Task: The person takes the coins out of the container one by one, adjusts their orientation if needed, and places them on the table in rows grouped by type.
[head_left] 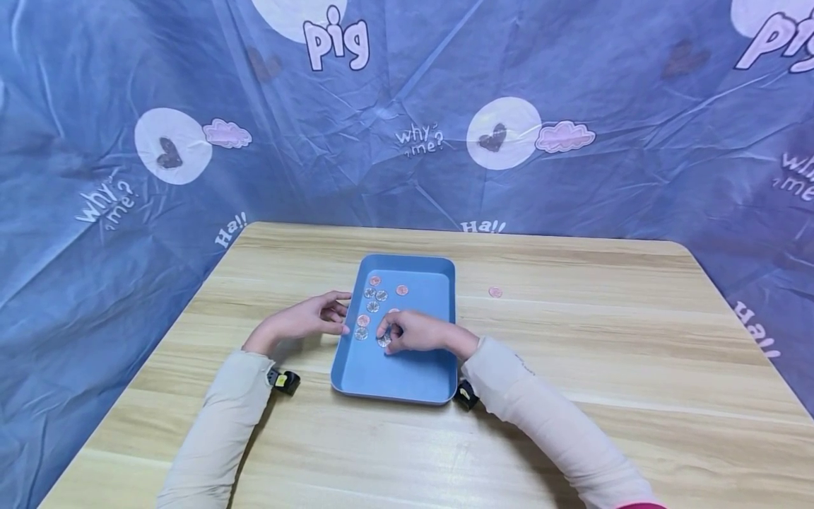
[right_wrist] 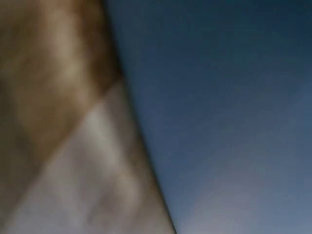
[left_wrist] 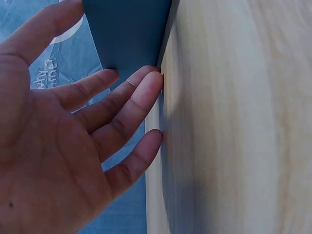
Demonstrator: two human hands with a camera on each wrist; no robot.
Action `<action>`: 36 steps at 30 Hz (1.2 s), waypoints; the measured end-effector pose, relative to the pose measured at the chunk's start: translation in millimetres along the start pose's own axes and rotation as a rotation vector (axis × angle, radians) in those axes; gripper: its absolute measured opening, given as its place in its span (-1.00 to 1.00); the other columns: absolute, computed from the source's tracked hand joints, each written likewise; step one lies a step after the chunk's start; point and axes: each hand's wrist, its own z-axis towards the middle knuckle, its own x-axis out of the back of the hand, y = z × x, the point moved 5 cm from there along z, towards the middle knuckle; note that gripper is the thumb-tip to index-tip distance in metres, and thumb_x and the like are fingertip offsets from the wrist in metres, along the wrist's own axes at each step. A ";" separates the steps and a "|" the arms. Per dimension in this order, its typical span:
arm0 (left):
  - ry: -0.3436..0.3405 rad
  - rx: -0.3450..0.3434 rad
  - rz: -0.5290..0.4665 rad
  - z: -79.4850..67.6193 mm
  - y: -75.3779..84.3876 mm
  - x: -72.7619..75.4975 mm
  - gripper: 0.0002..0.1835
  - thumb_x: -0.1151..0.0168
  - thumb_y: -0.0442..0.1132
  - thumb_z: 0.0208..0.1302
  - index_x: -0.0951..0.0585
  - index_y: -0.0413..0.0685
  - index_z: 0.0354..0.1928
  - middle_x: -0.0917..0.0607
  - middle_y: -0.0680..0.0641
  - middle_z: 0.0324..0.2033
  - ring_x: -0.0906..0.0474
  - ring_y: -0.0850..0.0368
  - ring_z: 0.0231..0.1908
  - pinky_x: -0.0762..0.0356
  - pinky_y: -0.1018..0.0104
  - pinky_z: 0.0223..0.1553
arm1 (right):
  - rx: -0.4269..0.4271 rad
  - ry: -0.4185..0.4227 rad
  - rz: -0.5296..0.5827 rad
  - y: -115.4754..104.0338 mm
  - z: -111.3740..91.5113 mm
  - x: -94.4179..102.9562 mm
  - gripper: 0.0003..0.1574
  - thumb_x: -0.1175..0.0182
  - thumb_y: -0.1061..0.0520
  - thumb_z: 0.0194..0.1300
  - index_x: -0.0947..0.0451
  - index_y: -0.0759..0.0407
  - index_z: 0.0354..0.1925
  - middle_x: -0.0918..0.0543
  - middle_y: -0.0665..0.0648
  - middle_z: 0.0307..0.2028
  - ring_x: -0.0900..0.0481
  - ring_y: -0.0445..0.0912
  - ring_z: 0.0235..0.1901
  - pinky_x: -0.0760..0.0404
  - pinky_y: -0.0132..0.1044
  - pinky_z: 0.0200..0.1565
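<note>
A blue rectangular tray lies on the table with several coins inside, some silver and some copper-coloured. My right hand reaches over the tray's right wall, and its thumb and index finger pinch a silver coin near the tray's middle. A copper coin is partly hidden behind that hand. At the tray's left wall, my left hand touches the side with loosely spread fingers. In the left wrist view, its fingertips rest against the tray wall. The blurred right wrist view shows the tray wall but no fingers.
Toward the tray's left side lie silver coins and copper coins. Another copper coin sits farther back. One copper coin lies on the wooden table, right of the tray. A blue printed cloth hangs behind.
</note>
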 end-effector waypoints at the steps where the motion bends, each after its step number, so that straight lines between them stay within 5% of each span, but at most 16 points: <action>1: 0.000 0.000 0.001 0.3 -0.5 -0.2 -0.15 -0.31 -0.17 0.25 -0.09 -0.27 0.45 -0.49 -0.37 0.17 -0.52 -0.14 0.10 -0.48 0.02 0.22 | -0.004 0.004 0.000 0.5 0.3 -0.2 -0.73 -0.31 0.23 0.20 -0.56 0.21 -0.10 -0.47 -0.04 -0.57 -0.36 -0.25 -0.61 -0.32 -0.51 -0.52; 36: -0.006 -0.001 -0.015 1.9 -1.9 -3.7 -0.14 -0.31 -0.15 0.25 -0.08 -0.31 0.44 -0.48 -0.39 0.18 -0.52 -0.16 0.11 -0.45 -0.02 0.24 | -0.084 0.030 -0.062 4.2 0.7 2.2 -0.89 -0.34 0.19 0.19 -0.58 0.11 -0.30 -0.44 -0.02 -0.59 -0.36 -0.20 -0.70 -0.38 -0.43 -0.63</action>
